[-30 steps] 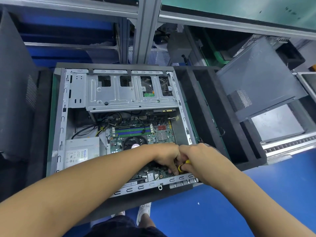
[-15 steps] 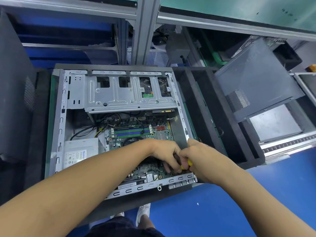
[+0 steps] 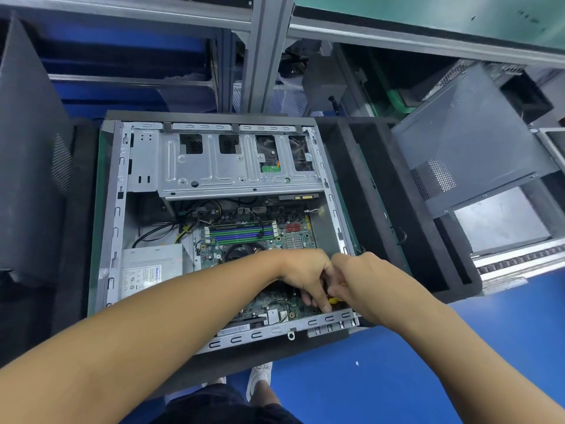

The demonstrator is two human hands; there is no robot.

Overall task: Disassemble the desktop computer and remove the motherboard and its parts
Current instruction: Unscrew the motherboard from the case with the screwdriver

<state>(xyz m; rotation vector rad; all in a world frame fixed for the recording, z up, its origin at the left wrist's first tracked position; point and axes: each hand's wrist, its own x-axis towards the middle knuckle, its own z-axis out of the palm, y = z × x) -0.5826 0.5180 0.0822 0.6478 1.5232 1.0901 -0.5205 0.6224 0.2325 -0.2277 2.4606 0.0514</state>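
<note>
An open desktop case lies flat with its side off. Inside sits the green motherboard with memory slots, a CPU fan partly under my left forearm, and a power supply at the lower left. A metal drive cage spans the far half. My left hand reaches into the near right corner, fingers curled down onto the board. My right hand is beside it, gripping a yellow-handled tool that is mostly hidden by the hands.
Black foam padding surrounds the case on the right. A removed grey side panel leans at the far right, another dark panel stands at the left. Aluminium frame posts rise behind. Blue floor and my shoes show below.
Both hands stayed together at the near right corner of the board, shifting slightly; the yellow handle shows less than before. The camera view drifted a little.
</note>
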